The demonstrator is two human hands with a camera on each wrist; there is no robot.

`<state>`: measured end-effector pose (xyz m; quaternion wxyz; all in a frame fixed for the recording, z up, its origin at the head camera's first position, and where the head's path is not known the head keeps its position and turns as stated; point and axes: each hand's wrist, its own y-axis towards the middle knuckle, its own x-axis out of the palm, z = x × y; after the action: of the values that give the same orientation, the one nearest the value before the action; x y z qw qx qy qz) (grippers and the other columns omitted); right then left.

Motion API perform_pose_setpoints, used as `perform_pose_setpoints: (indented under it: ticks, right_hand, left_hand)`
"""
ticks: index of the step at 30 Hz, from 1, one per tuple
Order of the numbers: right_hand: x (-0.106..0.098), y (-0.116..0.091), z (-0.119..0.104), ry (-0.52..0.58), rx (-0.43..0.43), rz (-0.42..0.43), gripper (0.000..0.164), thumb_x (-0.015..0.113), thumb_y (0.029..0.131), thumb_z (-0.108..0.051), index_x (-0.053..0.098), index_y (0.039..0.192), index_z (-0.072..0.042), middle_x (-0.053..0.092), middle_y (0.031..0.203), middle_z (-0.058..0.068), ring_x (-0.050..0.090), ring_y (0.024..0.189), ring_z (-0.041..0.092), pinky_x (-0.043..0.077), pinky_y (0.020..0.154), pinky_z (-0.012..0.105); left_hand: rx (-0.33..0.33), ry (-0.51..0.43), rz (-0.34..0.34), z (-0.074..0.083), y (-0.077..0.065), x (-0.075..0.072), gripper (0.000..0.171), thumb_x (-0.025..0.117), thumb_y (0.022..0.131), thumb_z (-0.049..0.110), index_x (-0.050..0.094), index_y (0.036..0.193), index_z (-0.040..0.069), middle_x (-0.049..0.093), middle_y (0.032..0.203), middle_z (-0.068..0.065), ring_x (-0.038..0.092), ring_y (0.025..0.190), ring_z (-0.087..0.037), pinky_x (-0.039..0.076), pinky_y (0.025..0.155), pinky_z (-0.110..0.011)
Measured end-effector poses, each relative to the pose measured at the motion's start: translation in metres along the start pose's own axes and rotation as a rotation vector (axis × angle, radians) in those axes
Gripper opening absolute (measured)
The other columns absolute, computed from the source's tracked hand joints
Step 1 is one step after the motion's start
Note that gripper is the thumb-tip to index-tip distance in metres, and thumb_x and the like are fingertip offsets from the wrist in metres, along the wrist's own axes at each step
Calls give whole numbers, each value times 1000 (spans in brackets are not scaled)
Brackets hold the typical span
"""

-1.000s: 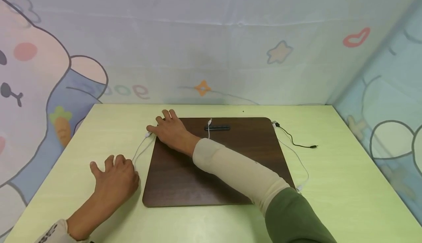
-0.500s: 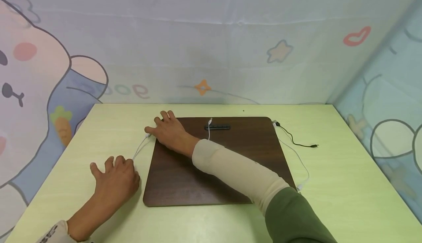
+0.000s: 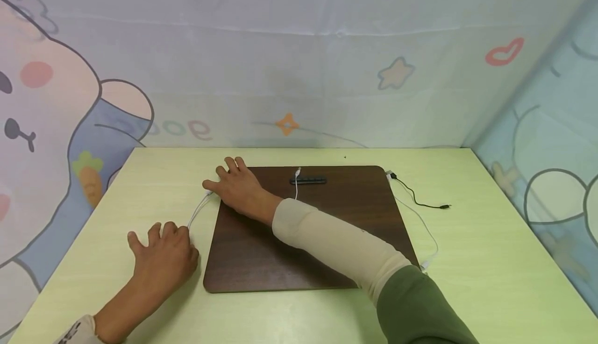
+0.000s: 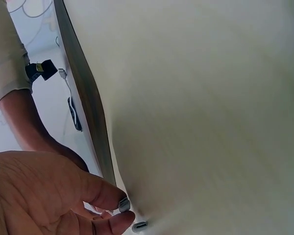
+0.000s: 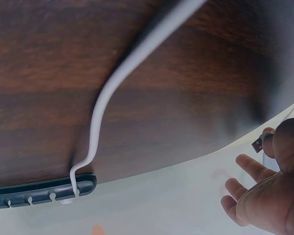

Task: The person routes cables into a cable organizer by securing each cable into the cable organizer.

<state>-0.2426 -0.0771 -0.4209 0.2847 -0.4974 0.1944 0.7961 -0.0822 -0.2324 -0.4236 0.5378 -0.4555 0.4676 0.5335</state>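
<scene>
At the far left corner of the dark wooden board (image 3: pixel 327 240), my right hand (image 3: pixel 238 191) pinches a USB plug (image 5: pixel 257 144) between thumb and a finger; its other fingers are spread. A white cable (image 3: pixel 198 209) runs in two close strands from there toward my left hand (image 3: pixel 163 256), which is beside the board's left edge. Between that hand's thumb and finger, the left wrist view shows a small plug (image 4: pixel 123 204). A second small plug (image 4: pixel 139 226) shows just beyond the fingertips; what holds it is hidden.
A black cable clip strip (image 3: pixel 312 180) lies on the board's far part, with another white cable (image 5: pixel 94 129) in one end slot. Right of the board lie a short black cable (image 3: pixel 414 198) and a white cable (image 3: pixel 429 228) on the pale table (image 3: pixel 490 261). A printed curtain (image 3: pixel 289 64) stands behind.
My right hand has shifted slightly left. The two white strands between the hands have drawn closer together. My left hand stays in place.
</scene>
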Motion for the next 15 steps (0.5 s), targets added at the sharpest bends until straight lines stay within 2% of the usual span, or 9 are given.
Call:
perform_pose_setpoints:
  ticks: [15]
  right_hand:
    - [3,-2,4,26,16,-14,36,51,122,-24,46,154,-38,62,153,-3,42,158,31,36,131,46]
  left_hand:
    - [4,-12,33,2,-2,-1,24,67,102,17,64,96,-6,63,119,-34,48,140,-68,17,108,-95]
